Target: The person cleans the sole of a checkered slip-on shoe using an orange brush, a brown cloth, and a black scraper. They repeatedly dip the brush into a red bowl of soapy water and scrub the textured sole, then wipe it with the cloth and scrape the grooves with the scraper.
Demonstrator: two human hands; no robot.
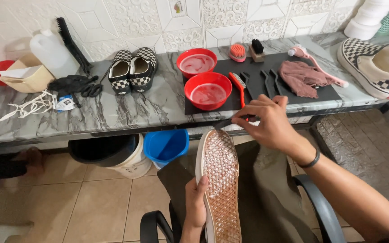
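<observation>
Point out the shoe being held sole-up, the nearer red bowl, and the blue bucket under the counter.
shoe [221,180], head view, on the waffle-pattern sole.
red bowl [208,91], head view, on the pinkish liquid inside.
blue bucket [165,146], head view, on its inner wall.

Not much packaging here tbh. There's a small tag [65,103] lying on the marble counter [127,112], far left, next to a tangle of white laces [30,106] and just below black gloves [75,84]. It's a little rectangle, white with a blue patch and some dark print. Up on the tiled wall [127,18] there's a sticker [177,7], small, squarish, white with bits of red and green, cut off by the top edge. No screens or signs anywhere.
</observation>
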